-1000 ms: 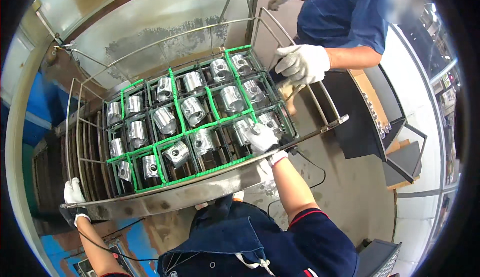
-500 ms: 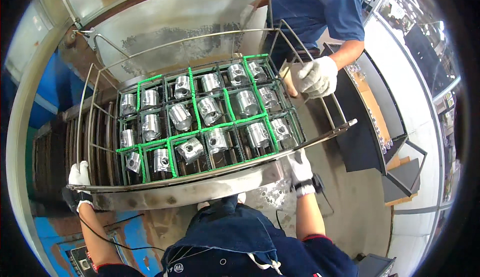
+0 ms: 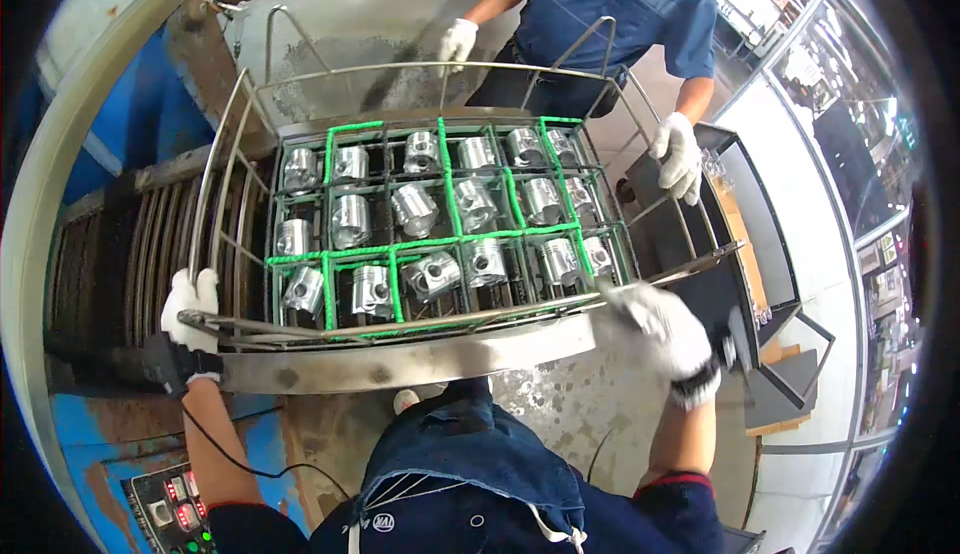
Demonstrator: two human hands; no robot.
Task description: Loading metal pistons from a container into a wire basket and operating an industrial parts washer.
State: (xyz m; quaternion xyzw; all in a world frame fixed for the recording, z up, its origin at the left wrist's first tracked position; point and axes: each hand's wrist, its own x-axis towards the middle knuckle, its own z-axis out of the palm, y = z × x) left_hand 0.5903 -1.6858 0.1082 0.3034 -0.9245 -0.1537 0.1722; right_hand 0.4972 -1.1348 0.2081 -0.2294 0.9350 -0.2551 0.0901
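A metal wire basket holds several shiny pistons in rows, kept apart by bars, some wrapped in green. My left hand, in a white glove with a black wrist strap, is closed on the basket's frame at its near left corner. Close to the near right corner is my right hand, gloved the same way. Motion blurs its fingers, so I cannot tell whether they touch the rail.
Opposite me stands a co-worker in a blue shirt, one gloved hand by the basket's far rail, the other by its right end. Dark rollers lie left. A black rack stands right, and a control box sits lower left.
The basket has shifted rightward in view. My right hand has come off the basket's near edge and swung up and right. The co-worker's far hand has come into sight, and the other has moved right.
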